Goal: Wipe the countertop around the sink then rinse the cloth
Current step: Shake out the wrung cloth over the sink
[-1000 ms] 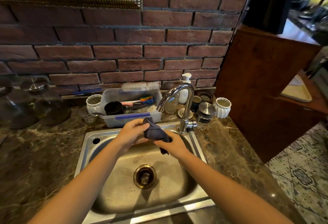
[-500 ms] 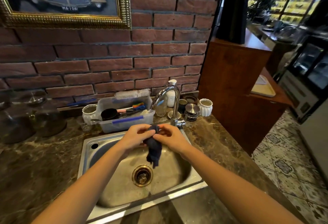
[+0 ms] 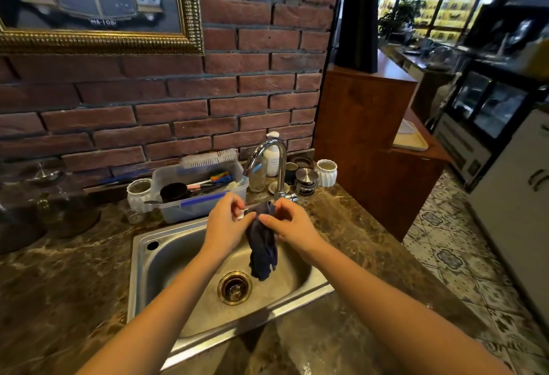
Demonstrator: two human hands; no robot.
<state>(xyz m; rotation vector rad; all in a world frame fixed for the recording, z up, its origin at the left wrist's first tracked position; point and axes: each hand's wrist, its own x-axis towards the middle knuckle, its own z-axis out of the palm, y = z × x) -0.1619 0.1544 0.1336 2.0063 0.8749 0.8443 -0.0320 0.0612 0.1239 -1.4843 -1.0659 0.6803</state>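
A dark blue cloth [image 3: 263,245] hangs down over the steel sink [image 3: 166,258], its lower end just above the brass drain [image 3: 234,287]. My left hand [image 3: 227,223] and my right hand [image 3: 286,221] both pinch its top edge, close together, in front of the curved chrome faucet [image 3: 274,163]. No water is visible coming from the spout. The dark marble countertop [image 3: 68,282] surrounds the sink on all sides.
Behind the sink stand a clear plastic tub [image 3: 205,193] of brushes and utensils, white ribbed cups [image 3: 326,172], a soap bottle [image 3: 272,157] and a sink plug [image 3: 306,177]. Glass jars [image 3: 66,211] sit at far left. A wooden cabinet [image 3: 365,148] borders the counter's right end.
The cloth was bunched between my hands; it has been let out to hang straight down over the drain. My hands shifted toward the faucet. The view tilted up and right.
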